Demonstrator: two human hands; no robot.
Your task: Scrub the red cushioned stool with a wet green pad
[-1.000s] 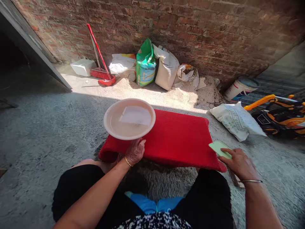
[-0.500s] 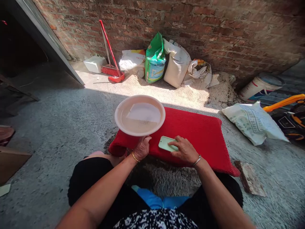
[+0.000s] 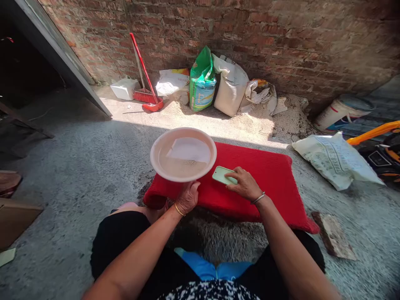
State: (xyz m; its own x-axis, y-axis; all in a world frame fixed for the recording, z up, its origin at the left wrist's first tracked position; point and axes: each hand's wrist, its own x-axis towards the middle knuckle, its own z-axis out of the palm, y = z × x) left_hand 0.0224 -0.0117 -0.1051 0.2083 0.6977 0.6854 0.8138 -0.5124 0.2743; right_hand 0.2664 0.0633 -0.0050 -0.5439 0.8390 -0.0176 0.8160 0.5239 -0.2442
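Note:
My left hand [image 3: 188, 197] grips the near underside of a pale pink basin [image 3: 156, 171]. The basin holds cloudy water [image 3: 178, 165] with light reflecting off it, and overlaps the left end of a red fleecy cover [image 3: 262, 179]. The cover is draped over a low, long shape before my knees. With fingers bent over it, my right hand [image 3: 245, 183] holds a pale green oblong scrub brush [image 3: 221, 173] flat against the red fabric. A small hole shows at the brush's left end; its underside is hidden.
Against the brick wall stand a green bag [image 3: 202, 79], a white sack [image 3: 230, 89], and a red broom and dustpan [image 3: 152, 106]. To the right lie a pale sack [image 3: 334, 160] and a brick-like slab [image 3: 334, 237]. A cardboard box [image 3: 17, 221] sits at left.
My right hand has slid the brush forward and slightly right over the red cover. My left hand stays at the basin. The whole view has shifted a little.

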